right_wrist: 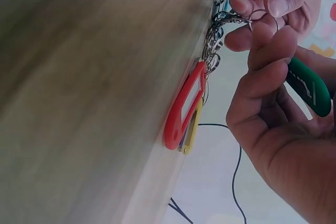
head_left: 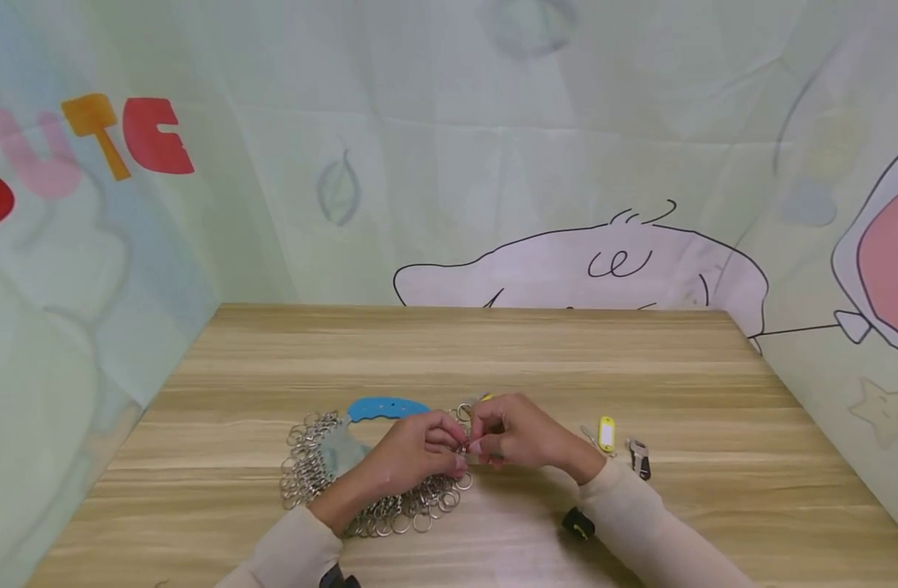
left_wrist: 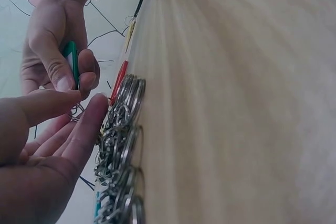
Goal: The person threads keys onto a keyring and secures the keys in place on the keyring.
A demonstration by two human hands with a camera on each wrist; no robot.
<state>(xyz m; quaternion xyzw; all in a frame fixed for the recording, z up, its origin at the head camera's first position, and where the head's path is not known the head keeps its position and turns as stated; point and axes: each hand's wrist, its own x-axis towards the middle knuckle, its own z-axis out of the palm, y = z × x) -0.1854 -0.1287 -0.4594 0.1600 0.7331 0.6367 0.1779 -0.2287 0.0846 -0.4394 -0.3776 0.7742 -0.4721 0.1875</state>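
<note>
A grey plate with a blue handle (head_left: 386,408) lies on the table, its edge lined with several metal rings (head_left: 301,465). Over its right side my left hand (head_left: 413,449) pinches a thin metal key ring (right_wrist: 251,23) between thumb and fingers. Close against it, my right hand (head_left: 518,433) grips a green key tag (right_wrist: 311,86), with its fingertips at that ring. A red key tag (right_wrist: 181,107) lies beside the rings, under the hands. How the green tag joins the ring is hidden by my fingers.
To the right lie a yellow key tag (head_left: 606,434) with a small key beside it, and a grey and black metal piece (head_left: 639,459). Another yellow tag (right_wrist: 193,129) is by the red one. A printed cloth wall (head_left: 434,163) stands behind the wooden table (head_left: 493,351).
</note>
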